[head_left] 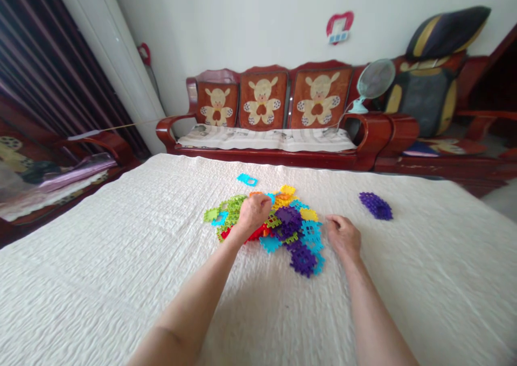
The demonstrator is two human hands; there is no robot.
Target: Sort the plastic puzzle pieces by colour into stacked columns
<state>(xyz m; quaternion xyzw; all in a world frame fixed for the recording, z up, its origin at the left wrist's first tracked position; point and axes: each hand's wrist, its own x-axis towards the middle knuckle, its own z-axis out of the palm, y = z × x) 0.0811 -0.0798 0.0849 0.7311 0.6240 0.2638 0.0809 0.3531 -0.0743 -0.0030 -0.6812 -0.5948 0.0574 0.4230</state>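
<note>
A pile of flat interlocking plastic tiles with notched edges lies on the table: green tiles (233,207) on the left, yellow tiles (309,215) at the back, purple tiles (288,219) and blue tiles (311,236) on the right. Red tiles show partly beneath my left wrist. My left hand (254,212) reaches over the pile, fingers pinched at a small blue tile (272,197) by the fingertips. Just right of the pile, my right hand (345,237) rests with curled fingers, and nothing shows in it.
Behind the pile lies a single blue tile (247,180). A stack of purple tiles (376,205) sits apart on the right. A cream quilted cloth (121,269) covers the table. Beyond its far edge stand a wooden sofa (258,155) with bear cushions and a small fan (375,79).
</note>
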